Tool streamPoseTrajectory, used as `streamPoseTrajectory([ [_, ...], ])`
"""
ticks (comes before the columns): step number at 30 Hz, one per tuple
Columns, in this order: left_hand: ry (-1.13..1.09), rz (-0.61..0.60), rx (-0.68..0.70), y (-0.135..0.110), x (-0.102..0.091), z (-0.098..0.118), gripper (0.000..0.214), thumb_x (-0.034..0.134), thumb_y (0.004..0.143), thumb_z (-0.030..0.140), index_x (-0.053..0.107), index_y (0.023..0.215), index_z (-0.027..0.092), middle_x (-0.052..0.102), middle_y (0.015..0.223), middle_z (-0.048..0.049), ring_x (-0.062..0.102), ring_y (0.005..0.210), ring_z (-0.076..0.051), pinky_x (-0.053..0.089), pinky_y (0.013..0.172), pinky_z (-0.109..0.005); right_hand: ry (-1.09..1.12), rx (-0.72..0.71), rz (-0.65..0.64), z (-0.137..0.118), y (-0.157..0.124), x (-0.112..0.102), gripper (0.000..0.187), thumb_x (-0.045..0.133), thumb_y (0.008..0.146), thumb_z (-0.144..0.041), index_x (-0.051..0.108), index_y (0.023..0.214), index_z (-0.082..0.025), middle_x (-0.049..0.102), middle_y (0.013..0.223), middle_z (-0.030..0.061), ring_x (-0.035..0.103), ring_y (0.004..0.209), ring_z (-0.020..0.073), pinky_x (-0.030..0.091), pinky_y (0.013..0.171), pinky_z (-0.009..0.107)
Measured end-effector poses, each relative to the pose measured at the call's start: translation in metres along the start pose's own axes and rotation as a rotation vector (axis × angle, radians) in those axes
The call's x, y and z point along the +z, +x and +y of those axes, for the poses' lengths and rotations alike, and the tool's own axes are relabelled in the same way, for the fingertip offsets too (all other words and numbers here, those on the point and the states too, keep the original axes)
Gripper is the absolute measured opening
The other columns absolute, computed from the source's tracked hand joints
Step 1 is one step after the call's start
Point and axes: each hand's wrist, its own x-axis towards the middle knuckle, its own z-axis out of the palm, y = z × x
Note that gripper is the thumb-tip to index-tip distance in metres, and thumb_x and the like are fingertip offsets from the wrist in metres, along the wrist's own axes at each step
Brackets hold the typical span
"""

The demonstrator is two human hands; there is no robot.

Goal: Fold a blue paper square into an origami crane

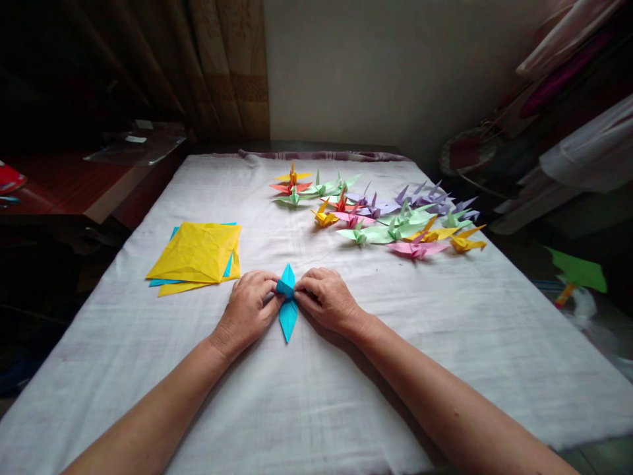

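A blue folded paper crane [287, 320] is held between my two hands, low over the white cloth. One pointed wing reaches toward me and the other points away. My left hand [251, 300] pinches its left side between thumb and fingers. On the right side, my right hand [329, 297] closes its thumb and fingertips on the paper. The ends inside both pinches are hidden by my fingers.
Yellow and blue paper sheets [198, 254] lie stacked on the left of the cloth-covered table [237, 409]. Several finished paper cranes [418, 249] in many colours stand at the back right. A brown desk [89, 185] adjoins at left; clothes [593, 145] hang at right.
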Motion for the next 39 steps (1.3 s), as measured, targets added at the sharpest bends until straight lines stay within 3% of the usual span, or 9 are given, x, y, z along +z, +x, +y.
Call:
streamPoseTrajectory([
  [9,-0.058,-0.034,-0.034,0.004,-0.001,-0.003,0.009,0.064,0.086,0.029,0.068,0.091,0.023,0.071,0.104,-0.0026,0.06,0.103,-0.023,0.042,0.093,-0.041,-0.02,0.158,0.113,-0.014,-0.002,0.007,0.015,0.061,0.087,-0.023,0.067,0.074,-0.02,0.064,0.079,0.0023,0.056,0.081,0.0182,0.033,0.074,0.032],
  [13,-0.075,-0.022,-0.063,0.005,-0.001,-0.003,0.008,0.064,0.086,0.028,0.068,0.081,0.023,0.071,0.101,-0.0022,0.061,0.101,-0.022,0.042,0.092,-0.04,0.01,0.185,0.135,-0.017,-0.002,0.007,0.016,0.062,0.085,-0.021,0.064,0.07,-0.019,0.063,0.08,0.0022,0.057,0.082,0.0184,0.034,0.076,0.032],
  [25,-0.031,0.001,-0.108,0.006,0.001,0.004,0.015,0.062,0.087,0.029,0.062,0.074,0.02,0.069,0.099,-0.0041,0.058,0.101,-0.023,0.041,0.093,-0.04,-0.057,0.245,0.137,-0.02,0.001,0.007,0.023,0.061,0.091,-0.03,0.062,0.071,-0.02,0.062,0.08,0.0029,0.056,0.083,0.0189,0.034,0.076,0.032],
  [39,0.052,-0.003,-0.137,0.004,0.005,0.006,0.012,0.061,0.087,0.03,0.055,0.082,0.022,0.064,0.096,-0.0033,0.055,0.098,-0.023,0.04,0.091,-0.039,-0.041,0.257,0.155,-0.02,0.001,0.009,0.014,0.063,0.089,-0.028,0.059,0.079,-0.02,0.061,0.084,0.0027,0.056,0.086,0.0206,0.035,0.076,0.032],
])
